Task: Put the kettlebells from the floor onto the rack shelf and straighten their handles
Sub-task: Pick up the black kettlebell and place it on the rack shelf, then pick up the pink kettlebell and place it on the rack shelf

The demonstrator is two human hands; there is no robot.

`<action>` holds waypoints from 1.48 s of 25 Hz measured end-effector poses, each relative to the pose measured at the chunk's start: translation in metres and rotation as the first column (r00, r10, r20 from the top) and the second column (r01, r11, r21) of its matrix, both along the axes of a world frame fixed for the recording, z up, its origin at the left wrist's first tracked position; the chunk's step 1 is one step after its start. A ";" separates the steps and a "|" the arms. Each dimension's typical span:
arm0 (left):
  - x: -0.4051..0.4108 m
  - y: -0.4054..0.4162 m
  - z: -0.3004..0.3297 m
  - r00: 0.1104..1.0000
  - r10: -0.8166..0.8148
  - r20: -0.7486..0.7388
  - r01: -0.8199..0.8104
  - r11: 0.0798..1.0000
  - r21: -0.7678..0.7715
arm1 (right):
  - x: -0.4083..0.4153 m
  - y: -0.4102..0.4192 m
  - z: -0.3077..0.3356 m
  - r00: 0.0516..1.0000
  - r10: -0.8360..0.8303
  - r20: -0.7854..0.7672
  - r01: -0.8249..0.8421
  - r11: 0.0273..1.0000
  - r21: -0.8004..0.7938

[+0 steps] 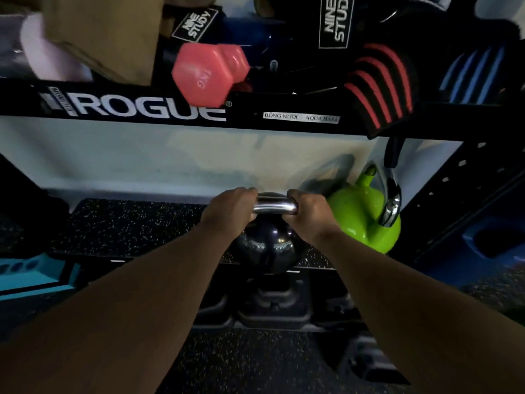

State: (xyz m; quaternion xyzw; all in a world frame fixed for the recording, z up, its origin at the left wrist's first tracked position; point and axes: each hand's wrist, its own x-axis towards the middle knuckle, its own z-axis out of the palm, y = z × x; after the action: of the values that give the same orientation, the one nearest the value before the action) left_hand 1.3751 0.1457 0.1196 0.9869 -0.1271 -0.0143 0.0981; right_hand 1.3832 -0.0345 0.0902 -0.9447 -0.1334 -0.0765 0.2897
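Gripping the dark kettlebell (267, 245) by its chrome handle (274, 206), left hand (231, 207) and right hand (308, 213) clenched at either end to share the weight, I seem to rest it on the speckled shelf (127, 226) beside the green kettlebell (360, 217).

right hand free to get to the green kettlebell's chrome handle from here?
Probably not yet: the right hand is gripping the dark kettlebell's chrome handle. Path to the glossy green kettlebell beside it looks unobstructed.

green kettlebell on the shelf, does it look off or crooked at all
Yes. The green kettlebell sits at the right end of the speckled rack shelf, and its chrome handle runs front to back. The dark kettlebell, held by the left hand and right hand, has its handle running side to side.
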 end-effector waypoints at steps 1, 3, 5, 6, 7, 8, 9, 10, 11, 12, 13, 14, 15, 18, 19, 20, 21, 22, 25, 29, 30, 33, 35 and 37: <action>0.011 -0.005 -0.002 1.000 0.011 -0.007 -0.011 1.000 0.001 | 0.010 -0.003 -0.003 1.000 -0.017 -0.019 0.017 1.000 0.026; 0.029 -0.012 -0.003 0.999 0.039 -0.018 -0.039 0.999 -0.010 | 0.027 -0.007 -0.008 0.998 -0.039 -0.047 0.042 0.997 0.061; 0.040 -0.013 -0.006 0.997 0.064 -0.030 -0.066 0.997 -0.051 | 0.040 -0.008 -0.011 0.996 -0.027 -0.087 0.034 0.996 0.080; 0.043 -0.012 -0.006 0.997 0.072 -0.030 -0.074 0.995 -0.061 | 0.045 -0.008 -0.011 0.994 -0.020 -0.105 0.029 0.997 0.078; 0.046 -0.010 -0.006 0.997 0.076 -0.028 -0.077 0.995 -0.064 | 0.049 -0.008 -0.011 0.993 -0.012 -0.116 0.020 0.998 0.066; 0.047 -0.008 -0.007 0.997 0.073 -0.028 -0.074 0.995 -0.067 | 0.052 -0.007 -0.011 0.992 -0.001 -0.123 0.007 0.999 0.047; 0.048 -0.006 -0.007 0.997 0.063 -0.032 -0.065 0.995 -0.076 | 0.053 -0.008 -0.011 0.991 0.001 -0.132 0.002 1.000 0.027; 0.049 -0.005 -0.008 0.998 0.050 -0.043 -0.054 0.995 -0.089 | 0.053 -0.008 -0.010 0.989 -0.004 -0.147 0.006 1.000 0.010; 0.050 -0.003 -0.009 0.997 0.038 -0.063 -0.045 0.993 -0.111 | 0.053 -0.009 -0.009 0.985 -0.010 -0.170 0.009 1.000 -0.004; 0.050 -0.002 -0.011 0.995 0.032 -0.092 -0.046 0.988 -0.147 | 0.052 -0.009 -0.006 0.980 -0.009 -0.198 0.004 1.000 -0.021; 0.049 0.001 -0.012 0.993 0.032 -0.117 -0.054 0.980 -0.193 | 0.051 -0.008 -0.003 0.975 -0.007 -0.224 -0.004 0.999 -0.048; 0.047 0.005 -0.013 0.990 0.036 -0.134 -0.066 0.971 -0.231 | 0.050 -0.006 0.002 0.973 -0.009 -0.233 -0.014 0.995 -0.098; 0.043 0.011 -0.014 0.991 0.039 -0.131 -0.071 0.967 -0.244 | 0.046 -0.004 0.008 0.976 -0.015 -0.216 -0.022 0.986 -0.167; 0.021 0.038 -0.014 0.997 0.075 -0.013 -0.076 0.988 -0.134 | 0.022 0.014 0.027 0.997 0.021 -0.069 -0.036 0.974 -0.223; 0.011 0.049 -0.013 0.996 0.086 0.016 -0.084 0.991 -0.100 | 0.010 0.024 0.032 0.999 0.045 -0.029 -0.050 0.978 -0.201; -0.003 0.064 -0.013 0.995 0.099 0.032 -0.096 0.991 -0.091 | -0.005 0.038 0.036 0.997 0.079 0.002 -0.077 0.980 -0.183; -0.020 0.079 -0.012 0.993 0.112 0.036 -0.108 0.990 -0.093 | -0.022 0.053 0.039 0.993 0.114 0.025 -0.108 0.980 -0.165; -0.041 0.095 -0.014 0.992 0.124 0.017 -0.122 0.988 -0.093 | -0.043 0.069 0.039 0.988 0.150 0.027 -0.144 0.979 -0.147; -0.126 0.142 -0.030 0.981 0.145 -0.130 -0.156 0.985 -0.076 | -0.123 0.112 0.023 0.964 0.254 -0.077 -0.262 0.958 -0.119; -0.254 0.187 -0.080 0.896 0.122 -0.427 -0.149 0.988 -0.030 | -0.228 0.148 -0.030 0.866 0.337 -0.369 -0.406 0.905 -0.126; -0.286 0.196 -0.094 0.850 0.112 -0.514 -0.142 0.990 -0.019 | -0.254 0.155 -0.047 0.828 0.344 -0.443 -0.434 0.893 -0.117; -0.370 0.220 -0.150 0.693 0.125 -0.710 -0.167 0.986 0.010 | -0.330 0.174 -0.109 0.684 0.387 -0.618 -0.519 0.854 -0.039; -0.416 0.226 -0.188 0.611 0.173 -0.773 -0.234 0.972 0.032 | -0.376 0.174 -0.152 0.626 0.425 -0.654 -0.571 0.821 -0.013; -0.458 0.223 -0.224 0.539 0.189 -0.820 -0.273 0.961 0.043 | -0.414 0.167 -0.188 0.578 0.420 -0.699 -0.612 0.790 -0.033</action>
State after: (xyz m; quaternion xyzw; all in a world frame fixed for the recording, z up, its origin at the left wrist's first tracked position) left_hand 0.9175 0.3686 -0.1040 0.8704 0.0633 -0.4493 0.1910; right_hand 0.9691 0.1323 -0.0973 -0.8566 -0.3031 0.3694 0.1947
